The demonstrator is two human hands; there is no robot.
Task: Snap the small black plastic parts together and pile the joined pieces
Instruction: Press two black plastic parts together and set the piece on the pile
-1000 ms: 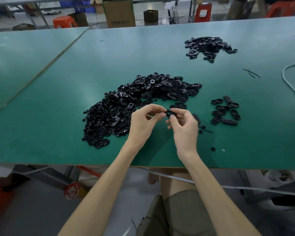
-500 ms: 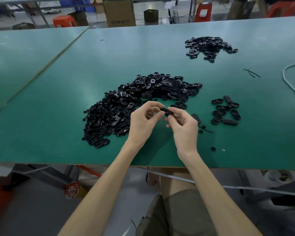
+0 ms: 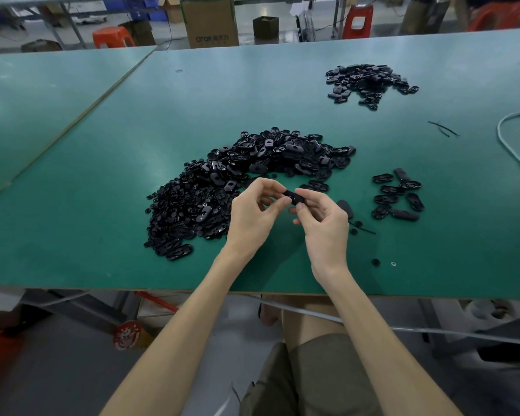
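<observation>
Head view: a person sits at a green table (image 3: pixel 102 175), both forearms reaching in from 6 o'clock.
Left hand (image 3: pixel 252 214): fingers curled, thumb and forefinger tips pinching the left end of the black part (image 3: pixel 293 196).
Right hand (image 3: pixel 324 223): fingers curled, pinching the right end of the same part; most of the piece is covered by fingertips.
Black part: held between both hands, raised off the table surface, near the centre of the frame.
Large heap (image 3: pixel 237 181): loose black parts, at 11 o'clock from the hands, its near edge just beside the left hand.
Small group (image 3: pixel 398 195): about ten oval pieces lying flat, at 3 o'clock from the hands, apart from the heap.
Far pile (image 3: pixel 370 82): black pieces at 1 o'clock, well apart from the hands.
Single oval piece (image 3: pixel 344 207): on the table just beside the right hand.
White cable (image 3: pixel 511 145): curves along the table's edge at 3 o'clock.
Cardboard box (image 3: pixel 210 22): on the floor beyond the table, at 12 o'clock.
</observation>
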